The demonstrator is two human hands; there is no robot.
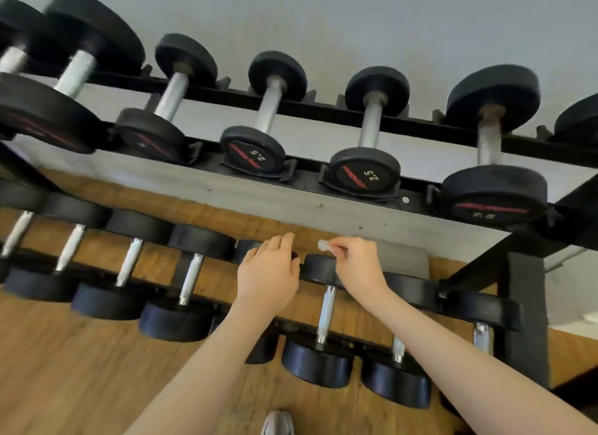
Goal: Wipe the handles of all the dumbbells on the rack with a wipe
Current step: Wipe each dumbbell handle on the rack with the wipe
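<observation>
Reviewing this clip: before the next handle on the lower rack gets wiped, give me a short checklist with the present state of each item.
1. Wipe in hand: ok, the right hand pinches a small white wipe.
2. Wipe on a handle: not ok, it is held above the lower row.
3. Left hand free: cannot tell, its fingertips are hidden.
4. Nearest handle reachable: ok, bare between both forearms.
5. Dumbbells seated on the rack: ok where visible.
6. Wipe condition: cannot tell, too small.
</observation>
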